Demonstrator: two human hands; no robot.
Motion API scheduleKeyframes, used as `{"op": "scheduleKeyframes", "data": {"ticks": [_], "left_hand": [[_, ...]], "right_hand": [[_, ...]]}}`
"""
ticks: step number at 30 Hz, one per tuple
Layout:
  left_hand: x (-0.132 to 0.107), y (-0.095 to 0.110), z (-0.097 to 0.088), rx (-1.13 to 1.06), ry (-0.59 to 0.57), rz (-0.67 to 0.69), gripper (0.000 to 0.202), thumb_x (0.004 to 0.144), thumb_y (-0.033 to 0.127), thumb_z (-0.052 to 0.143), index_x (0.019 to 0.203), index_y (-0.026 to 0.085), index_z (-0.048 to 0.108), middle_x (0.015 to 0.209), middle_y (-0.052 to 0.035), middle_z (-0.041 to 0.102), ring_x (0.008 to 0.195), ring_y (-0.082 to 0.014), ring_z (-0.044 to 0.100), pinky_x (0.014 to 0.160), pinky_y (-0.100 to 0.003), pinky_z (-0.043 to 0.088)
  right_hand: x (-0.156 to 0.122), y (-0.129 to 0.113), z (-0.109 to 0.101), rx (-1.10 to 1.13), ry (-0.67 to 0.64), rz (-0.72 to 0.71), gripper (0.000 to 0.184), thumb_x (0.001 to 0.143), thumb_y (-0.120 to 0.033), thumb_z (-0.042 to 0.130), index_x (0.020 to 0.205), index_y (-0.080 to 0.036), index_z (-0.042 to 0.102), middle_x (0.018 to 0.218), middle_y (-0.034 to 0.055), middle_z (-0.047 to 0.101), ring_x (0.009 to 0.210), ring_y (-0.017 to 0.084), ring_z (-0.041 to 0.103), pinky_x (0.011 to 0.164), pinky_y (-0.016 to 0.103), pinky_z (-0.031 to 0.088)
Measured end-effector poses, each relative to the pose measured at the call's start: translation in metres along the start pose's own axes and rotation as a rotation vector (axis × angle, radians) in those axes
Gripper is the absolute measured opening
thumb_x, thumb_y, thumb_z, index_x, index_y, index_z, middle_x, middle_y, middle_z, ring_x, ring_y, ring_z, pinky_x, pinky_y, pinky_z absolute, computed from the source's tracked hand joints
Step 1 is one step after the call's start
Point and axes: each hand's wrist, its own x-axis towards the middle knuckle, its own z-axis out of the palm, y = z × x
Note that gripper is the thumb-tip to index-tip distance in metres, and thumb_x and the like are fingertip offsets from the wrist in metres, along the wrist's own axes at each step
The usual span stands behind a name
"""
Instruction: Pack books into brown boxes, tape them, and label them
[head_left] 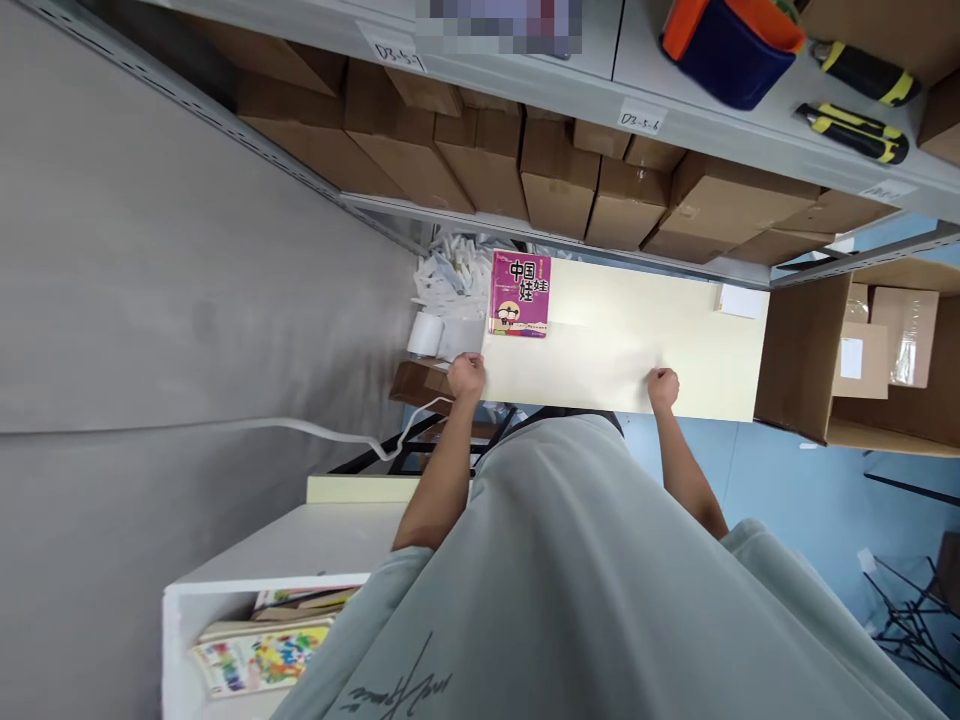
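Note:
A long cream-coloured table stands in front of me. My left hand is closed at its near left corner, with the fingers curled in. Near the front edge, further right, my right hand rests as a fist on the tabletop. Whatever either hand holds, if anything, is hidden by the curled fingers. A purple picture book with Chinese characters lies flat at the table's left end, beyond my left hand and not touched by it.
A small white pad lies at the table's far right. An open cardboard carton with smaller boxes adjoins the right end. Metal shelving with brown boxes overhangs the back. A white shelf unit holds books at lower left, near a white cable.

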Motion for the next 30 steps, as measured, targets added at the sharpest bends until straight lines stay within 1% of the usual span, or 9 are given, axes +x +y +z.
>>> {"op": "scheduleKeyframes", "data": {"ticks": [4,6,8,12,16,19,22,25,30], "left_hand": [[-0.014,0.002,-0.016,0.054,-0.031,0.06,0.018,0.092,0.018,0.062,0.1,0.016,0.078,0.113,-0.0199,0.083,0.11,-0.0339,0.076,0.103,-0.043,0.054],[-0.022,0.003,-0.027,0.069,-0.047,0.088,0.016,0.092,0.019,0.063,0.096,0.017,0.078,0.108,-0.0182,0.083,0.108,-0.0346,0.076,0.1,-0.043,0.056],[-0.029,0.005,-0.038,0.077,-0.051,0.112,0.016,0.093,0.021,0.064,0.097,0.019,0.079,0.104,-0.0162,0.083,0.106,-0.0349,0.077,0.098,-0.043,0.057],[-0.039,0.016,-0.059,0.032,-0.05,0.196,0.022,0.098,0.029,0.061,0.107,0.019,0.077,0.105,-0.0125,0.083,0.103,-0.0302,0.077,0.098,-0.039,0.058],[-0.045,0.038,-0.068,-0.094,-0.144,0.356,0.026,0.099,0.034,0.06,0.108,0.016,0.075,0.104,-0.0102,0.082,0.099,-0.0253,0.075,0.095,-0.034,0.058],[-0.049,0.06,-0.058,-0.104,-0.227,0.45,0.026,0.098,0.036,0.063,0.108,0.016,0.076,0.104,-0.0088,0.081,0.098,-0.0239,0.074,0.094,-0.032,0.058],[-0.054,0.081,-0.032,-0.077,-0.296,0.458,0.021,0.096,0.032,0.064,0.105,0.018,0.076,0.104,-0.0081,0.082,0.097,-0.0233,0.073,0.092,-0.031,0.057],[-0.056,0.097,-0.002,0.005,-0.342,0.428,0.016,0.095,0.029,0.065,0.102,0.019,0.076,0.104,-0.0074,0.082,0.098,-0.0243,0.075,0.091,-0.032,0.057],[-0.053,0.11,0.042,0.146,-0.401,0.409,0.014,0.094,0.025,0.065,0.099,0.022,0.077,0.101,-0.007,0.082,0.1,-0.0266,0.076,0.09,-0.033,0.055]], "right_hand": [[-0.016,0.001,-0.018,0.017,-0.02,-0.055,0.014,0.086,-0.029,0.063,0.087,-0.02,0.073,0.095,0.0142,0.079,0.092,0.029,0.072,0.09,0.037,0.055],[-0.021,0.003,-0.035,0.034,-0.014,-0.071,0.014,0.085,-0.03,0.063,0.087,-0.02,0.072,0.094,0.0125,0.079,0.09,0.029,0.072,0.089,0.037,0.054],[-0.022,0.006,-0.055,0.06,0.005,-0.089,0.014,0.084,-0.033,0.063,0.088,-0.021,0.071,0.091,0.0105,0.078,0.089,0.028,0.071,0.087,0.036,0.054],[-0.013,0.013,-0.099,0.139,0.116,-0.149,0.015,0.083,-0.036,0.064,0.087,-0.022,0.068,0.084,0.0061,0.075,0.083,0.026,0.07,0.082,0.036,0.053],[0.009,0.026,-0.139,0.185,0.244,-0.191,0.016,0.081,-0.037,0.065,0.086,-0.022,0.067,0.079,0.0036,0.072,0.079,0.025,0.07,0.079,0.035,0.054],[0.031,0.042,-0.159,0.185,0.303,-0.207,0.016,0.079,-0.035,0.066,0.086,-0.021,0.067,0.077,0.0039,0.072,0.077,0.025,0.07,0.078,0.036,0.055],[0.058,0.059,-0.167,0.197,0.315,-0.191,0.017,0.077,-0.033,0.066,0.087,-0.019,0.069,0.079,0.0047,0.073,0.078,0.025,0.07,0.081,0.038,0.056],[0.085,0.076,-0.161,0.268,0.281,-0.171,0.023,0.077,-0.031,0.064,0.095,-0.017,0.071,0.08,0.0034,0.071,0.079,0.023,0.069,0.082,0.038,0.057],[0.112,0.094,-0.135,0.309,0.182,-0.083,0.04,0.081,-0.029,0.059,0.114,-0.011,0.071,0.075,-0.0011,0.064,0.079,0.021,0.066,0.084,0.037,0.057]]}}
